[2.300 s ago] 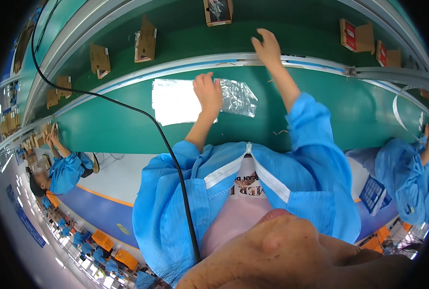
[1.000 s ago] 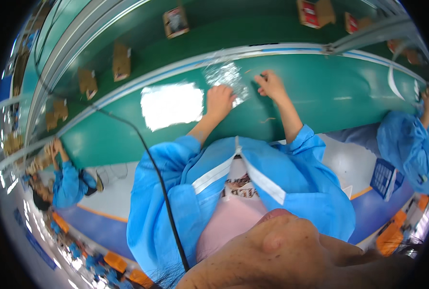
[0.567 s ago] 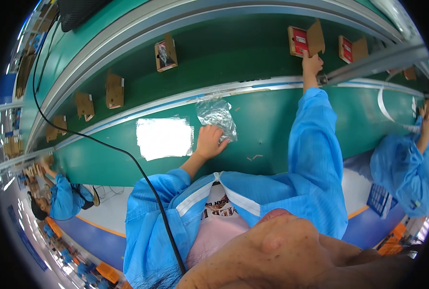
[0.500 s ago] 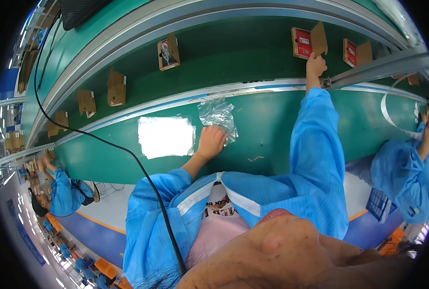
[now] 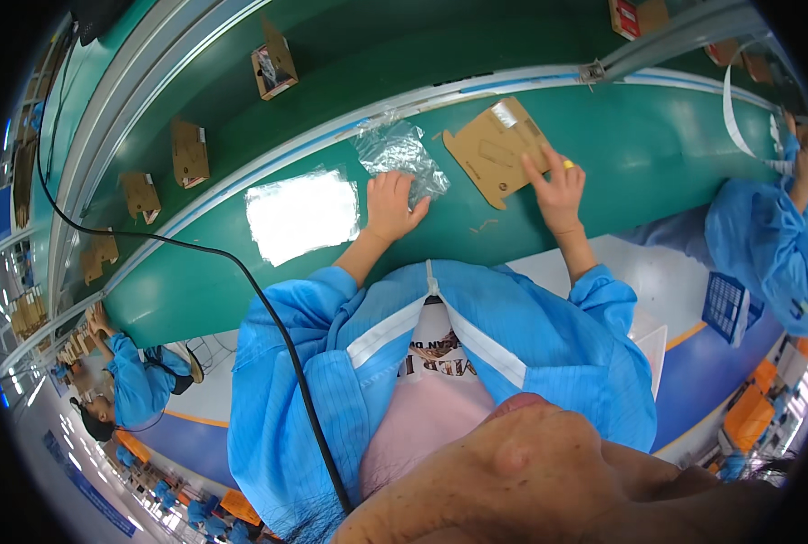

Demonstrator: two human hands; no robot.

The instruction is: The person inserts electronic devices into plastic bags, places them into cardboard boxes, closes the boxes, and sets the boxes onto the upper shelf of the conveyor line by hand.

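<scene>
A brown cardboard box [image 5: 486, 154] lies tilted on the green worktop, with tabs sticking out along its left side and a pale patch near its far edge. My right hand [image 5: 560, 190], a yellow band on one finger, grips the box's near right edge with thumb and fingers. To the left, my left hand [image 5: 391, 207] rests over the near part of crumpled clear plastic bags [image 5: 393, 145], its thumb spread from the fingers. A stack of bright white flat sheets or bags [image 5: 300, 216] lies left of that hand. The box's contents are hidden.
Beyond a metal rail [image 5: 322, 136], an open carton [image 5: 272, 68] and several others stand on the green strip. A black cable [image 5: 232, 263] hangs across the left side. Small brown scraps [image 5: 484, 225] lie near the box. Co-workers in blue sit at left [image 5: 141, 381] and right [image 5: 762, 245].
My right hand has brought a box from beyond the rail onto the worktop beside the plastic bags. My left hand stays at the bags, its thumb now spread. The view has shifted.
</scene>
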